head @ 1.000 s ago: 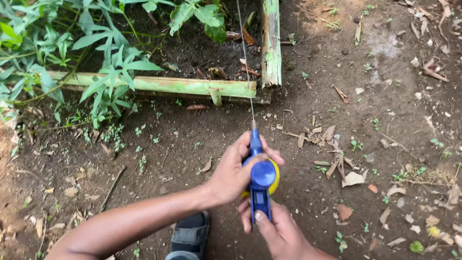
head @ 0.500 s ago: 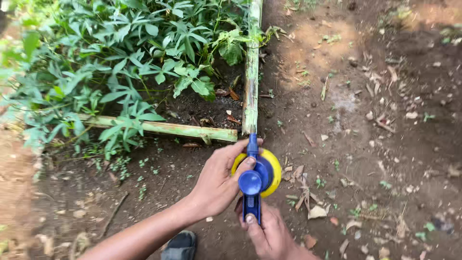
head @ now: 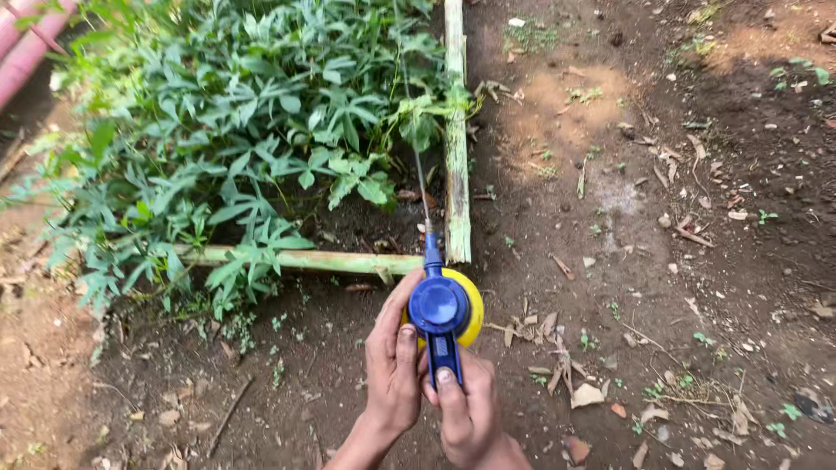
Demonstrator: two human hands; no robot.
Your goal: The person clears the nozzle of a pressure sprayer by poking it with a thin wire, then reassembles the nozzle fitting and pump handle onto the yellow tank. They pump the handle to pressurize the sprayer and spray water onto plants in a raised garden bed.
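Pink pipes [head: 30, 39]: lie at the far left edge, well apart from your hands.
Plant bed [head: 252, 148]: dense green leaves fill the left half, fenced by a bamboo frame [head: 455, 157].
Left hand [head: 392, 365]: you wrap it around the left side of the sprayer body, fingers closed on it.
Sprayer [head: 442, 306]: blue pump head on a yellow bottle, held low at centre, just beside the frame corner; its thin wand [head: 416, 165] points up over the leaves.
Right hand [head: 466, 409]: you grip the blue handle from below, thumb resting on top.
Progress: no spray or wet patch is visible, so how much of the bed is treated cannot be told.
Bare soil [head: 662, 218]: dry leaves scattered at right.
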